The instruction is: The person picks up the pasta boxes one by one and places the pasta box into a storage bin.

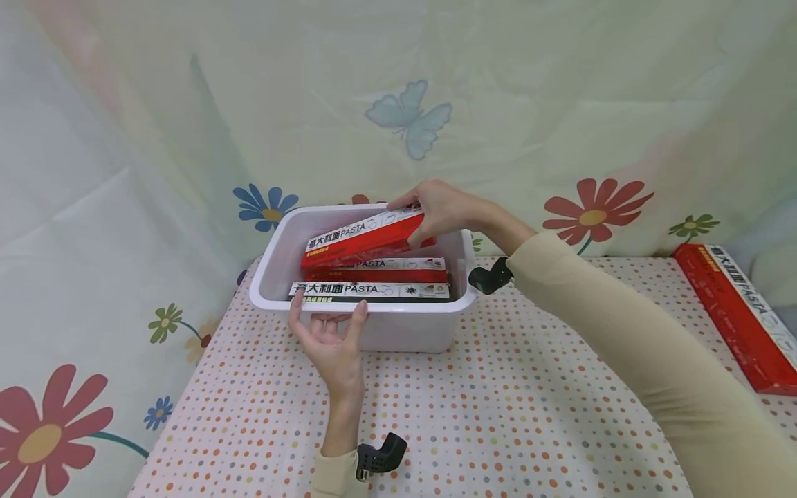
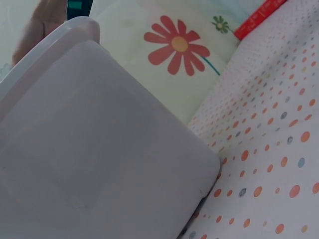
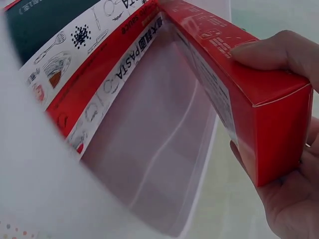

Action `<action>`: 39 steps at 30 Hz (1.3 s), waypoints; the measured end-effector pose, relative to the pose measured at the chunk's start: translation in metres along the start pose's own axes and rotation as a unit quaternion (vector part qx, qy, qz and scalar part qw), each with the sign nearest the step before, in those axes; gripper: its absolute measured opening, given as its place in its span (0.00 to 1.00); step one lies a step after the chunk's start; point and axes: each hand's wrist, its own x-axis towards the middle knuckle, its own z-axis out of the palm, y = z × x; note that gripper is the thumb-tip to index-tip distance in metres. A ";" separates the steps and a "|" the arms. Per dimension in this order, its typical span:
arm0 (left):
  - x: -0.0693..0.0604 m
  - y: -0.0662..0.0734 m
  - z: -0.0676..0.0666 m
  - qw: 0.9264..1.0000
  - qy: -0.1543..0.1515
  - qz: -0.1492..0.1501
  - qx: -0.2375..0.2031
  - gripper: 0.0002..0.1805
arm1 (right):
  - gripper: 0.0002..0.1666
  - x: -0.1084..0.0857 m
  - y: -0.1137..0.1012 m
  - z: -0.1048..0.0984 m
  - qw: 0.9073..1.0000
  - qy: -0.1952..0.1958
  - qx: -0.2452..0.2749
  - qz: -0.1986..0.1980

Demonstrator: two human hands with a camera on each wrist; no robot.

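Observation:
My right hand grips one end of a red and white pasta box. The box is tilted, its held end raised near the back right rim and its other end down inside a white plastic bin. Below it in the bin lie another red pasta box and, at the front, a dark green and white pasta box. My left hand holds the bin's front rim, with some fingers folded beneath it. The left wrist view shows mostly the bin's outer wall, not that hand's fingers.
Another red pasta box lies at the right side of the dotted tablecloth. A flowered curtain hangs close behind the bin. Inside the bin, bare floor shows behind the lying boxes.

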 end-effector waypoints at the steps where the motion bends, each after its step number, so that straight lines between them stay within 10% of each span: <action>1: 0.000 0.000 0.000 1.000 -0.001 0.000 -0.001 0.53 | 0.41 0.002 0.000 0.000 1.000 -0.002 0.001 -0.002; 39: -0.007 -0.002 0.010 1.000 -0.023 0.013 -0.005 0.55 | 0.43 -0.001 0.031 -0.003 0.997 -0.058 0.026 0.047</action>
